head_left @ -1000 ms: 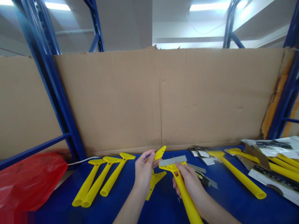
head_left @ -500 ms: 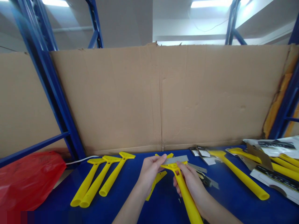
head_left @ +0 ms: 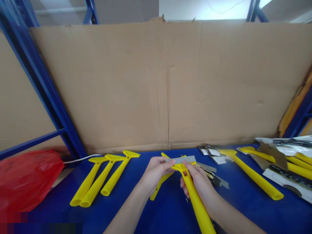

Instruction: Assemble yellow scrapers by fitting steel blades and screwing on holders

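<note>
A yellow scraper handle (head_left: 195,195) is in my right hand (head_left: 201,183), its wide head pointing away from me and its hollow grip toward me. My right thumb presses near the head's right side. Across that head lies a flat grey scraper blade (head_left: 186,159). My left hand (head_left: 153,174) pinches the blade's left end between thumb and fingers, close to the head's left corner. Whether the blade is fixed to the head I cannot tell. Behind my left hand lie flat yellow scraper parts (head_left: 159,187), partly hidden.
Several yellow scraper handles (head_left: 113,180) lie at the left, near a red plastic bag (head_left: 29,180). At the right are loose blades (head_left: 223,182), another yellow scraper (head_left: 258,177) and packaging (head_left: 290,180) holding more. A cardboard wall (head_left: 122,87) closes off the back of the blue table (head_left: 126,208).
The camera has tipped downward. My left fingers have shifted against the blade's left end, and the blade sits closer along the scraper head. My right hand keeps its hold.
</note>
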Available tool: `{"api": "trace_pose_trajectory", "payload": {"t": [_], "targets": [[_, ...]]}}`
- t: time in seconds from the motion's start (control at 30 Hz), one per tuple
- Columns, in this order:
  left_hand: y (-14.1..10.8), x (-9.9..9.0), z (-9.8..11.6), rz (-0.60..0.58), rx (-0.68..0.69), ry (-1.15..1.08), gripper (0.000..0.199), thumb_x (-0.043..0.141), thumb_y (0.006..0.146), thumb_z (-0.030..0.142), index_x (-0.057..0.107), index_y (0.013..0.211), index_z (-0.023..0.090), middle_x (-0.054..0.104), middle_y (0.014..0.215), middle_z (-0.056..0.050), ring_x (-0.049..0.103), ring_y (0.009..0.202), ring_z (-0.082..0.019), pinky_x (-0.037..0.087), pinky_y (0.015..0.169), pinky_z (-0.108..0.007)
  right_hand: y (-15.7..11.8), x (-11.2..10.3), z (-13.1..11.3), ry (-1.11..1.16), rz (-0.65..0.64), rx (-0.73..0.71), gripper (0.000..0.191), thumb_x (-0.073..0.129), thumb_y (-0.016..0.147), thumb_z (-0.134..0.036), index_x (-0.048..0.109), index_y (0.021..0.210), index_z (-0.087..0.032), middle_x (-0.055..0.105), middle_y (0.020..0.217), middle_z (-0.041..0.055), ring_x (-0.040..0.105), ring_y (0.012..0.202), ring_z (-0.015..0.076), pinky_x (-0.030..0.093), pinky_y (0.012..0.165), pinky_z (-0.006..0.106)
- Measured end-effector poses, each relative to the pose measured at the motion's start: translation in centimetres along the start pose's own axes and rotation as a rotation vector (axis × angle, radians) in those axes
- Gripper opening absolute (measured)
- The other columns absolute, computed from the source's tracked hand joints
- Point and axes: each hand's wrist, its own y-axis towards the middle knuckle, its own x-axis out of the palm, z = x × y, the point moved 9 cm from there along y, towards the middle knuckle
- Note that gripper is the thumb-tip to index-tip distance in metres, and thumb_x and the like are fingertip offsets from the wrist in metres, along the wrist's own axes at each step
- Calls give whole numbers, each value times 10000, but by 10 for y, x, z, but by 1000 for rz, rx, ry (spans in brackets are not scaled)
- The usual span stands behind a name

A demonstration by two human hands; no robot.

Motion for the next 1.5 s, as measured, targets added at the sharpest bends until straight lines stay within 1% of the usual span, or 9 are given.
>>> {"api": "trace_pose_trajectory", "payload": {"t": [0.17, 0.33, 0.43, 0.7, 0.93, 1.07, 1.17, 1.37, 1.5], "targets": [[-1, 2, -1, 25, -30, 4, 333, 815, 549, 351, 692, 706, 84, 722, 736, -113, 677, 733, -202, 500, 829, -319, 1, -2, -1, -35, 31, 11, 282, 446, 844, -401, 421, 632, -218, 537, 339, -32, 422, 239, 94, 333, 253, 176], [-2, 2, -2, 13, -43, -14, 314, 749, 640, 386, 694, 728, 90, 727, 772, -123, 678, 713, -192, 503, 839, -335, 3, -3, -2, -24, 22, -12, 287, 474, 825, -391, 435, 602, -214, 539, 335, -30, 427, 236, 92, 346, 255, 177], [-2, 0, -2, 16, -42, -11, 293, 739, 660, 366, 697, 735, 85, 727, 789, -130, 677, 699, -189, 508, 834, -342, 4, -4, -1, -23, 13, -5, 308, 474, 827, -400, 466, 592, -201, 538, 333, -26, 435, 237, 89, 346, 252, 170], [-1, -4, -1, 47, -18, 29, 279, 762, 649, 335, 699, 726, 74, 716, 757, -124, 669, 727, -186, 511, 816, -319, 4, -1, 0, 14, -32, 18, 305, 471, 831, -410, 464, 608, -203, 553, 353, -18, 441, 248, 93, 348, 255, 172], [-4, 1, 2, -14, -23, -25, 211, 744, 661, 294, 672, 683, 96, 712, 740, -108, 655, 720, -168, 508, 797, -303, -1, 2, -2, -22, -36, 28, 314, 504, 826, -424, 475, 612, -197, 553, 356, -16, 444, 255, 92, 356, 263, 172], [-4, 1, 4, -11, -24, -35, 202, 763, 636, 282, 667, 662, 106, 710, 730, -92, 653, 709, -162, 505, 788, -295, -3, 2, -2, -9, -15, 45, 364, 438, 861, -467, 437, 602, -211, 540, 342, -20, 438, 240, 98, 337, 244, 171], [-4, 2, 6, 7, -17, -5, 209, 766, 633, 295, 681, 669, 108, 714, 737, -88, 653, 685, -155, 505, 775, -290, -2, 1, -3, -6, -2, 38, 380, 394, 885, -462, 430, 600, -213, 532, 330, -21, 433, 232, 100, 331, 237, 169], [-6, 4, 9, -14, 9, 48, 314, 726, 680, 418, 707, 703, 106, 723, 772, -108, 663, 686, -163, 507, 791, -305, 0, -3, -5, 5, 2, 10, 377, 442, 866, -464, 440, 586, -210, 537, 326, -20, 437, 230, 101, 339, 242, 173], [-6, 1, 9, 1, 15, 70, 275, 771, 627, 361, 713, 711, 105, 724, 774, -106, 664, 685, -164, 509, 781, -300, -1, -4, -4, -21, 10, 27, 374, 479, 842, -471, 462, 582, -203, 541, 328, -17, 439, 233, 99, 347, 243, 176]]}}
